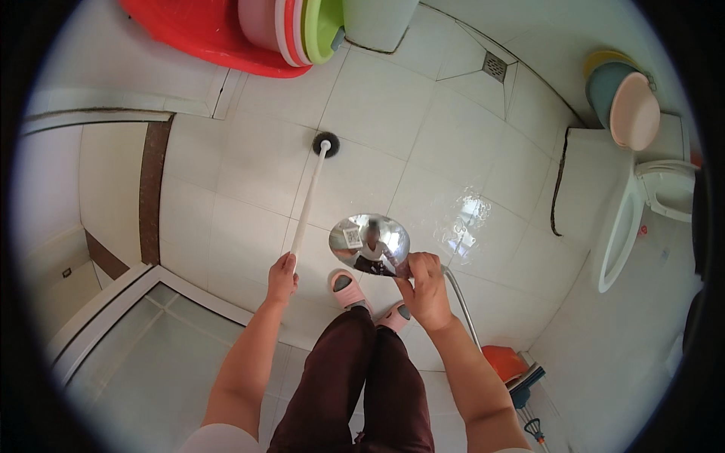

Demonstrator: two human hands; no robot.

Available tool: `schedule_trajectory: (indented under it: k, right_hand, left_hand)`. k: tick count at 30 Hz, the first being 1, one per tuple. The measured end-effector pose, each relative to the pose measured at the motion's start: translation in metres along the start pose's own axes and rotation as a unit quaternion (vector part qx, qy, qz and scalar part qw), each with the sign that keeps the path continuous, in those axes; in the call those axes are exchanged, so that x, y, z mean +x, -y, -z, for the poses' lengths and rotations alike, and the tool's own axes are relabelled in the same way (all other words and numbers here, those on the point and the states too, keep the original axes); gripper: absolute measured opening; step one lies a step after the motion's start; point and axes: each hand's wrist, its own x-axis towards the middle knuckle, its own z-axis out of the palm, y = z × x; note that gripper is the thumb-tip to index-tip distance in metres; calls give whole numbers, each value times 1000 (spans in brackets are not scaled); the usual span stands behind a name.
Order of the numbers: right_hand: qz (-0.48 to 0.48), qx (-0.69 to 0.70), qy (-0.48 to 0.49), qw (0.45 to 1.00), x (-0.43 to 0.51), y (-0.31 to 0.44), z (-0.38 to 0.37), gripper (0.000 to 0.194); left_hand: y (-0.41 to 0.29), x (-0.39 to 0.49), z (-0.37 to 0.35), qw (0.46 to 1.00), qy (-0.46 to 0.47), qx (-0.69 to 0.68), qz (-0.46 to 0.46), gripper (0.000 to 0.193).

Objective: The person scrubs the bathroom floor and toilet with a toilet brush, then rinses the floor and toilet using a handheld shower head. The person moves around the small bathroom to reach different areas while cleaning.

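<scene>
My left hand [283,278] grips the white pole of a long-handled scrub brush [308,195]. Its round black bristle head [327,145] rests on the white tiled floor [368,141], ahead of my feet. In my right hand [426,289] is a chrome shower head [371,246], held above the floor. Its shiny rounded side faces up, reflects a figure and bears a sticker with a printed code. A metal hose [464,308] runs from my right hand down past the forearm. The spray face is hidden from me. Wet, glinting water [470,218] lies on the tiles to the right.
Near my feet are pink slippers [348,291]. A red tub [198,34] with stacked basins stands at upper left; more basins [634,110] lean at right, by a white toilet seat [620,243]. A floor drain [495,67] lies far right, a mop [527,390] lower right, a glass-panelled door [170,340] lower left.
</scene>
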Motion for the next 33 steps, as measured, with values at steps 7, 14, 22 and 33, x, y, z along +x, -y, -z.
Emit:
schedule_trajectory:
  k: [7,14,22,33]
  right_hand:
    - [20,6,-27,999,17,-3,17,34]
    - [-5,-7,-62,998,31,-41,40,37]
    - [-1,14,-71,997,45,-73,33,40]
    - [-51,5,-99,994,31,-99,51,33]
  left_hand:
    - [-172,99,-70,987,31,-25,-155,31]
    - [-140,80,-99,997,32,3,-76,30]
    - [-204,131,-150,989,17,-16,-143,27]
    - [-212,78,-259,979,49,-54,-189,36]
